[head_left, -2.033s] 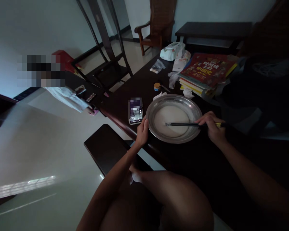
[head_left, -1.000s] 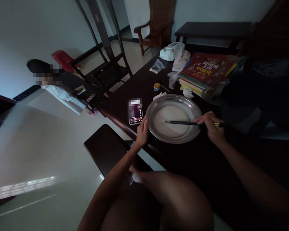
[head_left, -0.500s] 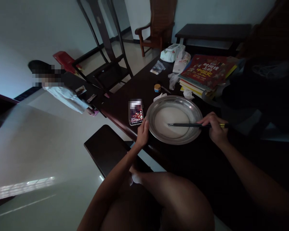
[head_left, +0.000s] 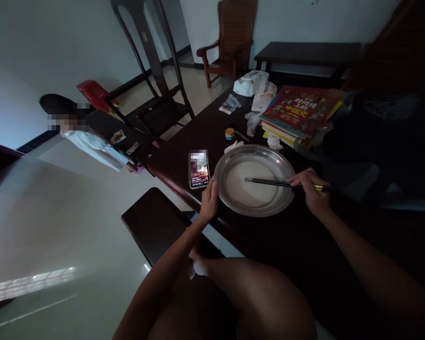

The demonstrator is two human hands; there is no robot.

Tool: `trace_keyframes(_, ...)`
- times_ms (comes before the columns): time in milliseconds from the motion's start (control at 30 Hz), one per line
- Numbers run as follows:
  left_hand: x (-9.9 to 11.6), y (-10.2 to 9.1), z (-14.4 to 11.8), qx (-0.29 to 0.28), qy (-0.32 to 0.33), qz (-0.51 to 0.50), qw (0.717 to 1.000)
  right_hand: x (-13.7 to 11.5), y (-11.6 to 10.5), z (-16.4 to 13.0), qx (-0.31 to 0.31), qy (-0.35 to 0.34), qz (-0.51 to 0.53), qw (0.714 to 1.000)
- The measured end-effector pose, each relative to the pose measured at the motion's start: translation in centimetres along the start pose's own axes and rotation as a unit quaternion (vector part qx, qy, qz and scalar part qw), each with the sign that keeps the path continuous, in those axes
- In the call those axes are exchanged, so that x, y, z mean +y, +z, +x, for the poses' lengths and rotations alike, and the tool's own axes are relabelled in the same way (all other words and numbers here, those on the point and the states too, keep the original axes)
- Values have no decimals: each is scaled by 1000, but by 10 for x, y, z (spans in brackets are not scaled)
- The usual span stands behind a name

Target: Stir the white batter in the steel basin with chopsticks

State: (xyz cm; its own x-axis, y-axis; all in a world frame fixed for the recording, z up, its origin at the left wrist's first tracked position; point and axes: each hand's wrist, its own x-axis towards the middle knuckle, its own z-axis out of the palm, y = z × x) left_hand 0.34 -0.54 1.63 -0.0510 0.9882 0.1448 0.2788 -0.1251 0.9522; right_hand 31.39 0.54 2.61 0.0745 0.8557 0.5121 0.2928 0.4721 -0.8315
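A wide metal basin point(head_left: 286, 198) stands on the dark table and holds a whitish liquid or batter point(head_left: 244, 189). My left hand point(head_left: 209, 198) grips the basin's near left rim, with part of the fingers hidden by the wall. Closed around a pair of dark chopsticks point(head_left: 272, 182), my right hand point(head_left: 311, 189) is at the basin's right side. The chopstick tips point left and touch the white contents near their middle. Just left of the basin lies a phone point(head_left: 199, 170) with its screen lit.
Behind the basin are a crumpled tissue point(head_left: 274, 142), a small jar point(head_left: 230, 133), plastic bags point(head_left: 254, 123) and a stack of books point(head_left: 301, 108). A bench point(head_left: 156, 217) stands at the table's left edge. Another person point(head_left: 92, 141) is at the far left beside a dark chair point(head_left: 159, 108).
The chopstick tips have shifted slightly left and up within the basin, my right hand moving with them. My left hand stays on the rim. The whole view has tilted a little.
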Motion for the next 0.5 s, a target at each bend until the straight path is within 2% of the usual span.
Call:
trace_keyframes(100,1,-1,0,-1,-5,6,1000,-1,0,1,22,-3,22,999)
trace_keyframes(233,1,-1,1,-2,-11,16,1000,-3,1,2,-19,4,-4,1000)
trace_keyframes(400,2,-2,2,-6,-4,10,1000,-2,-1,3,18,8,13,1000)
trace_keyframes(500,3,-2,3,-7,-5,11,1000,0,-1,3,-12,3,17,1000)
